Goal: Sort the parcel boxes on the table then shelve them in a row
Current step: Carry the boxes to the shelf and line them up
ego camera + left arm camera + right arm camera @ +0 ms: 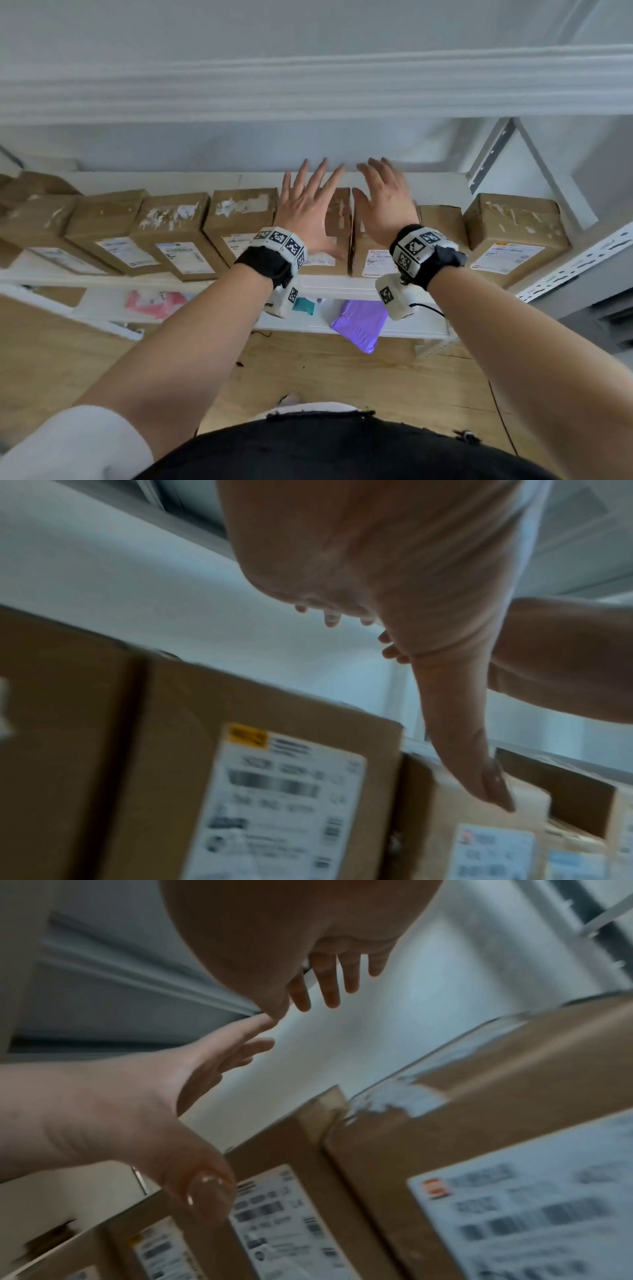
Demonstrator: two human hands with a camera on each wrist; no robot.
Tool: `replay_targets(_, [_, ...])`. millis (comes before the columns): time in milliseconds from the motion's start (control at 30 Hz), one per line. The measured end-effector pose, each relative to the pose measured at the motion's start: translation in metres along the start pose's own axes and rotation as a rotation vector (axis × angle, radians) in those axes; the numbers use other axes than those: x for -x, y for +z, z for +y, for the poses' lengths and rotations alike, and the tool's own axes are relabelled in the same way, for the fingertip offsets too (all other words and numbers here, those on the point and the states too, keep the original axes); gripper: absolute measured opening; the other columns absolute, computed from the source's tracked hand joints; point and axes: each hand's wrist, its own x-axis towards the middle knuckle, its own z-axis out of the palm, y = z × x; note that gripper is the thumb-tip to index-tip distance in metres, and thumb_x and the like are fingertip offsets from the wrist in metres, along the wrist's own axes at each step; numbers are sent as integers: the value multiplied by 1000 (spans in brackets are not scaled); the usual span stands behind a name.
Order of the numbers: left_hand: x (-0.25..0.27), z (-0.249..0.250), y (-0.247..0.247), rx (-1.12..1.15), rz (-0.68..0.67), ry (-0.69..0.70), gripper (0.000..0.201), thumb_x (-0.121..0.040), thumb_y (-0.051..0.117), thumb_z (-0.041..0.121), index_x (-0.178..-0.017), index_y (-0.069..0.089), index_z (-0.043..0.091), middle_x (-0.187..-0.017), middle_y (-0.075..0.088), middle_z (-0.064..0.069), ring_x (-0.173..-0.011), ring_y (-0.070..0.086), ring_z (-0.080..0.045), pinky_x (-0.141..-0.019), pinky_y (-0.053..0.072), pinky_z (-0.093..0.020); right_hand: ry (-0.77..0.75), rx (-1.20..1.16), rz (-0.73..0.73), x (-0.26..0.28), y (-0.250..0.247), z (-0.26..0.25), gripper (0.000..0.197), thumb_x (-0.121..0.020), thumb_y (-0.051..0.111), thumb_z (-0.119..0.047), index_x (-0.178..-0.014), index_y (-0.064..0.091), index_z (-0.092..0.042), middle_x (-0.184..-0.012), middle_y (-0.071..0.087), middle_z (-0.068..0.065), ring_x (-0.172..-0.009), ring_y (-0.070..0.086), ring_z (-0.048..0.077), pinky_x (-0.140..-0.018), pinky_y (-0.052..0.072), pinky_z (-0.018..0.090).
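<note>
Several brown parcel boxes with white labels stand side by side in a row on the white shelf (329, 283). My left hand (318, 212) hovers flat with fingers spread over one middle box (339, 219). Beside it, my right hand (376, 192) is spread just above the neighbouring box (371, 260). Neither hand holds anything. In the left wrist view my left hand (438, 685) points its thumb down near a pale box top (527, 799), next to a labelled box (274, 791). The right wrist view has my right hand (308, 969) with straight fingers above the boxes (479, 1123).
A shorter box (442, 222) sits set back, and a larger one (513, 233) ends the row at the right. The upper shelf beam (308, 92) runs overhead. A metal upright (493, 150) stands at right. Below lie a pink packet (154, 301) and a purple mailer (359, 322).
</note>
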Motion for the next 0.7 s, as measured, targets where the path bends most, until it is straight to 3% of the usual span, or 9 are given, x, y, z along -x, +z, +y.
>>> replay_targets(100, [15,-38,-9,-30,-31,-82,155,-43,90,64,-155,-14,33,-166,-8,0,-151,-12,-28,-121,-5,-55,-33,13,-49,-10,21,-29,50,-91,53,-26,-137,51,-5,-139,53,19,-133,43,40,-113,31,54])
replay_targets(300, [22,-117,-6,-115,-153,-158,147,-51,91,58,-156,-8,30,-166,-6,-3,-152,-8,-30,-118,-7,-54,-34,93,-139,-27,63,-78,48,-97,47,-35,-138,52,-11,-141,53,10,-134,42,33,-115,25,50])
replay_targets(400, [17,-142,3,-129,-225,-126,144,-53,91,54,-157,-4,26,-165,3,-6,-151,-1,-33,-120,-2,-55,31,178,-201,-30,82,-91,48,-98,42,-42,-138,50,-17,-142,51,6,-135,39,30,-116,22,50])
replay_targets(533, [3,-156,14,-50,-195,-19,135,-52,92,51,-155,11,19,-157,26,-4,-146,20,-29,-121,10,-53,29,266,-163,-29,94,-91,56,-95,23,-49,-131,52,-18,-131,56,4,-124,47,30,-108,30,48])
replay_targets(700, [-6,-161,26,-8,-110,55,121,-51,91,50,-149,26,20,-147,38,0,-135,34,-27,-117,20,-49,60,327,-84,-28,99,-95,48,-99,29,-44,-130,54,-18,-126,58,3,-119,50,29,-106,33,46])
